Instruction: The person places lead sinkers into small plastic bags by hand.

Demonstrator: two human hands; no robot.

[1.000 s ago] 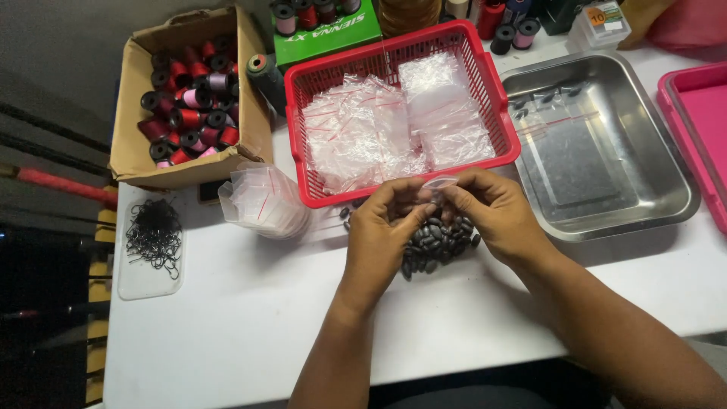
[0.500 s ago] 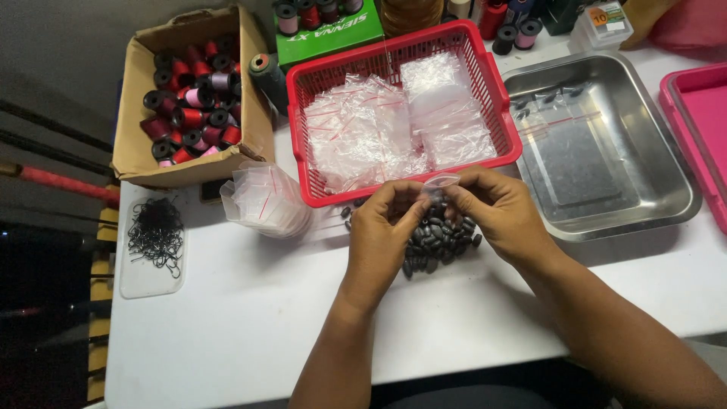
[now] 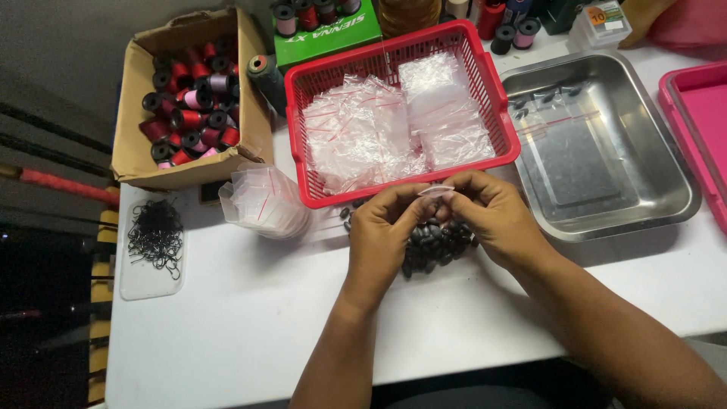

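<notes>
My left hand [image 3: 385, 233] and my right hand [image 3: 488, 216] meet over a heap of small black oval pieces [image 3: 433, 244] on the white table [image 3: 250, 318]. Between their fingertips they pinch the top edge of a small clear plastic bag [image 3: 436, 191]. The bag sits just in front of the red basket [image 3: 500, 125], which holds many clear zip bags [image 3: 379, 132]. Most of the small bag is hidden by my fingers.
A cardboard box [image 3: 132, 113] of thread spools sits at the back left. A stack of clear bags [image 3: 265, 201] lies beside it. Black hooks lie on a clear tray [image 3: 155, 242] at the left. A steel tray [image 3: 606, 144] and a pink tray [image 3: 700, 113] stand at the right.
Both hands stay over the black pieces. Their fingers have shifted slightly along the small bag's top edge.
</notes>
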